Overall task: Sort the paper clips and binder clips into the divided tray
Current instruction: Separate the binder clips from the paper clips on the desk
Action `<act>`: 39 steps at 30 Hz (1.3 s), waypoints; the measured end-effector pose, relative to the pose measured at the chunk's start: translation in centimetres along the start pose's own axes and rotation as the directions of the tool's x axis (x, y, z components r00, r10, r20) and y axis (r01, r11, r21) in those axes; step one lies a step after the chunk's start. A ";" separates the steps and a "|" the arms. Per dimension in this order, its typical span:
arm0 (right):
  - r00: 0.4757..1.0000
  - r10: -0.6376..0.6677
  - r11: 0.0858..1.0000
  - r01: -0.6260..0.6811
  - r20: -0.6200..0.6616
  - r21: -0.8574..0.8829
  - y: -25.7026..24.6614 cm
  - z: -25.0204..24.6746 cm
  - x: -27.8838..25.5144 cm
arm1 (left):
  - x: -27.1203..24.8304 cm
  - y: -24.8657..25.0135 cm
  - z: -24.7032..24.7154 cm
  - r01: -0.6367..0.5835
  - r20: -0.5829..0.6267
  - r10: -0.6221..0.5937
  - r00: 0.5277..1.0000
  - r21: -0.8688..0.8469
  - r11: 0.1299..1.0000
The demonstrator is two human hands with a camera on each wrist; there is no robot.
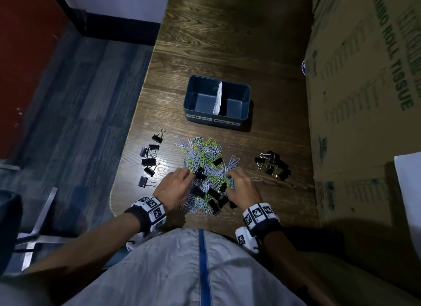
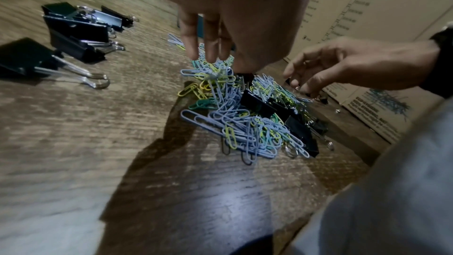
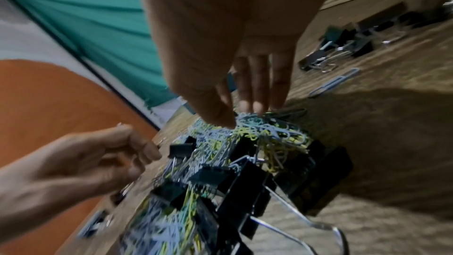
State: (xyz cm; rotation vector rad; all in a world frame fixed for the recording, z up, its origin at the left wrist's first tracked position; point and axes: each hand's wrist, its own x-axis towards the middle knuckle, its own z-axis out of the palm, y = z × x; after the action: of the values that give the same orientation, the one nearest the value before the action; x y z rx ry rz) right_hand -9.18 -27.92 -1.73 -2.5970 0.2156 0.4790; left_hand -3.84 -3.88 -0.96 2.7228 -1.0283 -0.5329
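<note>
A mixed pile of coloured paper clips and black binder clips lies on the wooden table, in front of the dark blue divided tray. The tray has a white divider and labels for paper clips on the left and binder clips on the right; both compartments look bare. My left hand reaches into the pile's left side, its curled fingers pinching a black binder clip. My right hand is on the pile's right side, thumb and fingertips pinching paper clips at the top.
Several binder clips lie apart to the left near the table's edge, and another group to the right. One loose paper clip lies by my right hand. Large cardboard boxes wall off the right side.
</note>
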 end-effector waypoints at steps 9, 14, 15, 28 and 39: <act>0.960 -0.183 0.960 0.221 0.213 -0.170 -2.5 1.8 -0.3 | 1.1 1.9 0.7 -0.083 0.176 0.078 0.981 0.020 0.996; 0.964 -0.213 0.945 0.244 0.158 -0.219 -3.4 1.8 -0.5 | 2.0 2.2 0.5 -0.095 0.200 0.079 0.977 0.073 0.993; 0.967 -0.211 0.948 0.239 0.146 -0.210 -3.3 1.8 -0.5 | 2.0 2.2 0.3 -0.093 0.183 0.081 0.980 0.057 0.994; 0.978 0.147 0.729 -0.210 0.151 0.652 0.4 -4.1 0.5 | 1.3 -2.6 -1.9 0.040 -0.067 -0.054 0.996 -0.200 0.979; 0.906 0.395 0.919 -0.389 -0.149 0.072 8.1 -6.7 3.2 | 1.5 -8.4 -2.7 0.364 -0.019 -0.365 0.931 -0.040 0.931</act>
State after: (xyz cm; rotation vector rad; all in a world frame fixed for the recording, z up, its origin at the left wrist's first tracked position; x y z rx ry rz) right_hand -6.18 -38.44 -0.99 -2.5539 0.8070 0.3927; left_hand 3.30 1.51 -1.29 2.8920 -0.4960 -0.5610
